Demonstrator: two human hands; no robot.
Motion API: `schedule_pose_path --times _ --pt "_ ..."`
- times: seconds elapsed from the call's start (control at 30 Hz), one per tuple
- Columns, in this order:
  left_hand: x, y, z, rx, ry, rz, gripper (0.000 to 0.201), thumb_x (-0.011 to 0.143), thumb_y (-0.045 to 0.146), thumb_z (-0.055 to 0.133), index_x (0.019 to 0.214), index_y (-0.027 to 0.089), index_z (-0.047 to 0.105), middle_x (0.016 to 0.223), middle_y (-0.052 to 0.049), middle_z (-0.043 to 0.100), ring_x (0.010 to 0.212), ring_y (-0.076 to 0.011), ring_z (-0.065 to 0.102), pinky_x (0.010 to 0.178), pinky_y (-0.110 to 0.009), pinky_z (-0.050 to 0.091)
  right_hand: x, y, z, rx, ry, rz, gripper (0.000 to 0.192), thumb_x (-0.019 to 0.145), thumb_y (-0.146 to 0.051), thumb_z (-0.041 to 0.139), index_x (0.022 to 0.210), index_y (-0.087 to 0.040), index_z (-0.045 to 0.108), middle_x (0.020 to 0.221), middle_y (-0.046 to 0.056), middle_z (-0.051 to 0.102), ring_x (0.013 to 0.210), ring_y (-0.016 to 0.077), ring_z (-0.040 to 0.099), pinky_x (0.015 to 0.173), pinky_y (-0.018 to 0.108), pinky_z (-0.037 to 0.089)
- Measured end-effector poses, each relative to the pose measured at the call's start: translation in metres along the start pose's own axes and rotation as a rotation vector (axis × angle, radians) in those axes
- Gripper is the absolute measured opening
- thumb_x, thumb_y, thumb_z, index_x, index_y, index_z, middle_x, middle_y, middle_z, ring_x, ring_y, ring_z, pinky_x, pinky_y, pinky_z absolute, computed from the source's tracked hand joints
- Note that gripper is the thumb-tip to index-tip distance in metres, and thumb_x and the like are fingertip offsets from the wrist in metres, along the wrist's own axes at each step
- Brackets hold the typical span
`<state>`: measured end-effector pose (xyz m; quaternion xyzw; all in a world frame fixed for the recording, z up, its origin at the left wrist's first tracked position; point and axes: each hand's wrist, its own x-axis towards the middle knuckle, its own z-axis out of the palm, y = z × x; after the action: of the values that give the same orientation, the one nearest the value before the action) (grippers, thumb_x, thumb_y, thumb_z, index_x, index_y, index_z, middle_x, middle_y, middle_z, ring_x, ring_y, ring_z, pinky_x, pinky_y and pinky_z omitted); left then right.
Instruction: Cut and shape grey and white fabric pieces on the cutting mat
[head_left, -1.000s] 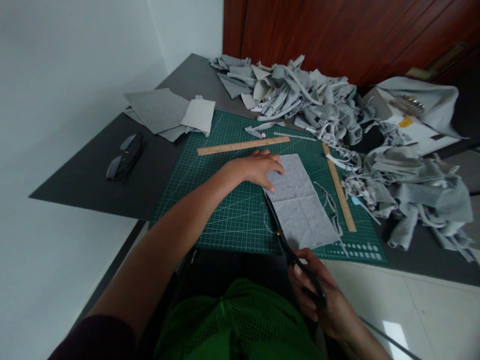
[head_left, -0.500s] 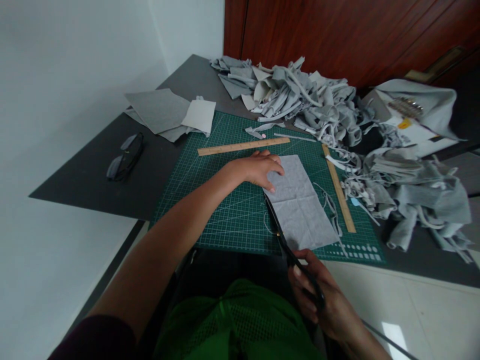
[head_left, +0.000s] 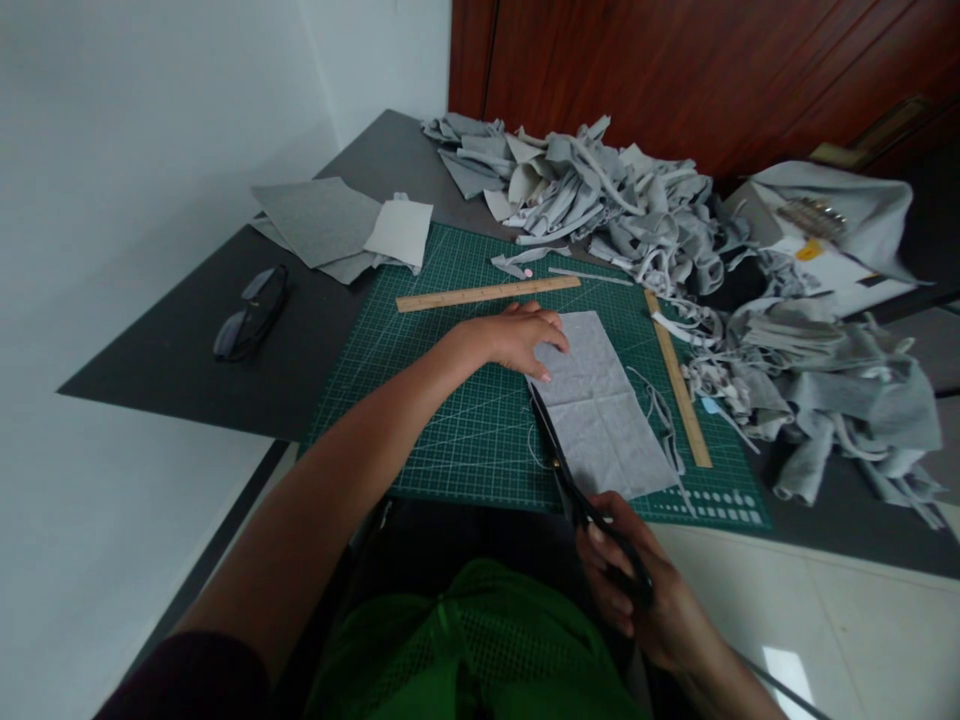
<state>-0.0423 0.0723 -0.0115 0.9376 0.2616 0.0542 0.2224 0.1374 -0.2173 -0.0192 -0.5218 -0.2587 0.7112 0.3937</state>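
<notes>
A grey rectangular piece of fabric (head_left: 604, 405) lies on the green cutting mat (head_left: 442, 400). My left hand (head_left: 521, 338) rests flat on the fabric's upper left corner, pressing it down. Black scissors (head_left: 562, 470) lie along the fabric's left edge, blades pointing away from me, and my right hand (head_left: 637, 590) grips their handles at the mat's near edge. A thin trimmed strip (head_left: 660, 410) curls on the mat just right of the fabric.
Two wooden rulers lie on the mat, one (head_left: 487, 293) across the top, one (head_left: 679, 380) down the right side. A heap of grey fabric scraps (head_left: 675, 230) fills the back and right. Flat grey pieces (head_left: 330, 225) and dark glasses (head_left: 251, 310) sit at the left.
The scissors and my right hand have edged slightly forward along the fabric's left edge. My left hand has stayed in place.
</notes>
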Motion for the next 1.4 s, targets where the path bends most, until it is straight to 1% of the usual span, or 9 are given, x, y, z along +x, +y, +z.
schedule_pose_path --times 0.17,0.33,0.47,0.63,0.83,1.13,1.3,1.4 --pt "0.001 0.000 0.001 0.021 -0.006 0.001 0.061 0.075 0.048 0.074 0.134 0.034 0.068 0.152 -0.002 0.053 0.138 -0.0348 0.041 0.117 -0.046 0.028 0.004 -0.001 0.000 -0.014 0.020 0.007 0.043 0.082 -0.056 0.082 0.101 -0.028 0.055 0.065 -0.011 0.043 0.039 0.0022 0.025 0.031 0.013 0.022" --pt "0.002 -0.003 0.003 0.028 0.016 0.017 0.058 0.075 0.046 0.075 0.132 0.035 0.069 0.148 -0.002 0.057 0.134 -0.0336 0.043 0.116 -0.046 0.030 0.006 0.003 -0.001 -0.004 0.021 0.015 0.048 0.078 -0.059 0.083 0.102 -0.029 0.055 0.064 -0.012 0.044 0.039 0.0019 0.025 0.031 0.014 0.020" --pt "0.002 -0.003 0.003 0.028 0.025 0.030 0.058 0.075 0.045 0.077 0.131 0.034 0.069 0.147 -0.003 0.059 0.132 -0.0325 0.045 0.114 -0.047 0.032 0.005 0.005 -0.003 -0.001 0.015 0.034 0.046 0.079 -0.058 0.083 0.103 -0.031 0.055 0.065 -0.011 0.045 0.040 0.0024 0.024 0.031 0.014 0.020" --pt "0.000 -0.001 0.002 0.038 0.022 0.026 0.056 0.077 0.045 0.076 0.131 0.033 0.069 0.149 -0.003 0.057 0.133 -0.0326 0.045 0.113 -0.045 0.031 0.005 0.005 -0.003 -0.002 -0.003 0.027 0.046 0.081 -0.057 0.083 0.105 -0.033 0.053 0.063 -0.012 0.041 0.041 0.0032 0.023 0.032 0.014 0.019" --pt "0.001 -0.002 0.002 0.034 0.017 0.026 0.057 0.078 0.044 0.077 0.133 0.031 0.069 0.149 -0.003 0.057 0.133 -0.0329 0.045 0.113 -0.044 0.031 0.004 0.003 -0.002 -0.018 -0.006 0.017 0.046 0.082 -0.057 0.083 0.107 -0.032 0.053 0.064 -0.012 0.044 0.041 0.0031 0.022 0.032 0.014 0.017" --pt "0.003 -0.005 0.003 0.033 0.030 0.047 0.055 0.079 0.043 0.075 0.132 0.029 0.070 0.146 -0.005 0.059 0.132 -0.0323 0.046 0.113 -0.046 0.033 0.003 -0.001 0.002 -0.036 0.006 0.017 0.047 0.081 -0.056 0.083 0.107 -0.031 0.054 0.060 -0.013 0.038 0.040 0.0035 0.021 0.031 0.013 0.022" --pt "0.003 -0.009 0.001 0.033 0.060 0.083 0.056 0.081 0.038 0.071 0.135 0.024 0.069 0.145 -0.006 0.061 0.131 -0.0295 0.049 0.115 -0.040 0.033 -0.005 0.005 -0.002 0.000 0.000 0.023 0.046 0.082 -0.057 0.082 0.106 -0.030 0.054 0.062 -0.013 0.041 0.039 0.0027 0.020 0.030 0.013 0.023" --pt "0.003 -0.009 0.000 0.046 0.053 0.053 0.058 0.078 0.040 0.074 0.134 0.025 0.070 0.149 -0.006 0.058 0.134 -0.0316 0.046 0.116 -0.043 0.032 -0.017 0.008 -0.008 0.015 0.007 0.040 0.044 0.084 -0.057 0.080 0.107 -0.029 0.056 0.065 -0.012 0.042 0.040 0.0024 0.021 0.032 0.012 0.023"
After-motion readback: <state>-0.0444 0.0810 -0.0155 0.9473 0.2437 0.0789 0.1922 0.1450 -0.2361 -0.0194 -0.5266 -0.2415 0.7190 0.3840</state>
